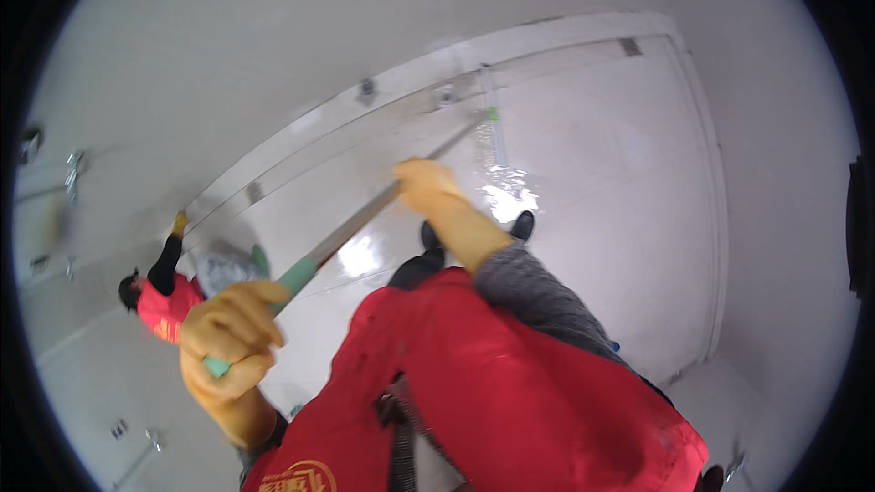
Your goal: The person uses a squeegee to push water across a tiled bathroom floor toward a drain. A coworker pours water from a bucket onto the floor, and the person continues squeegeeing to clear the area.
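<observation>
Yellow gloves cover both my hands. At the lower left, my left hand [232,338] is closed around the green grip of a long metal pole [352,229]. Farther along, my right hand [424,184] grasps the metal shaft near the middle of the view. The pole slants up to the right and ends at a floor squeegee [497,133] with a green centre joint. Its long blade lies on the pale tiled floor [601,184], one end close to the groove along the wall. Water glistens beside the blade.
A co-worker in a red vest [167,304] crouches at the left, one gloved hand at the wall's foot, near a grey plastic bag [229,270]. A floor drain [446,94] lies behind the squeegee. Chrome taps [73,174] stick out from the left wall. My dark shoes [523,224] stand below the blade.
</observation>
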Action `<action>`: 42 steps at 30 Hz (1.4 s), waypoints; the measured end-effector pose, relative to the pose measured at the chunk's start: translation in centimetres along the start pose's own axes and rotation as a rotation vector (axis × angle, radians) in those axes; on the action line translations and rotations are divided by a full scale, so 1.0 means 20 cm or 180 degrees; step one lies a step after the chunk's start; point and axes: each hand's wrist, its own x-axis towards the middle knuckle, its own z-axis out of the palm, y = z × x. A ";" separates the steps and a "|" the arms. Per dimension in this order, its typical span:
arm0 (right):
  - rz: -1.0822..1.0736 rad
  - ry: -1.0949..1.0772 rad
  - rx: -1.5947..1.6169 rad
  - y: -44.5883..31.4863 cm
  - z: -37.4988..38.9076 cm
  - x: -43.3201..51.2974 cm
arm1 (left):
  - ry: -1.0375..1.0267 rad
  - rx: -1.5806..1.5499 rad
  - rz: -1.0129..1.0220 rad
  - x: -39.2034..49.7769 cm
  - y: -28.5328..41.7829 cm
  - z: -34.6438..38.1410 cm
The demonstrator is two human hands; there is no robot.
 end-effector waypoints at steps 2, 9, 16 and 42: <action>0.0084 0.0076 -0.0335 0.02 0.07 -0.04 | 0.0053 -0.0107 0.0223 -0.10 -0.02 -0.10; 0.1217 0.1046 0.0077 0.81 0.21 -0.84 | 0.0217 -0.0926 -0.0834 -0.05 -0.38 0.21; 0.1891 0.0731 0.0566 1.17 0.45 -1.04 | -0.0230 -0.1107 -0.1344 0.04 -0.58 0.47; 0.0564 0.0318 0.0490 -0.20 0.41 -0.22 | -0.0050 -0.0170 0.0481 0.03 0.01 -0.34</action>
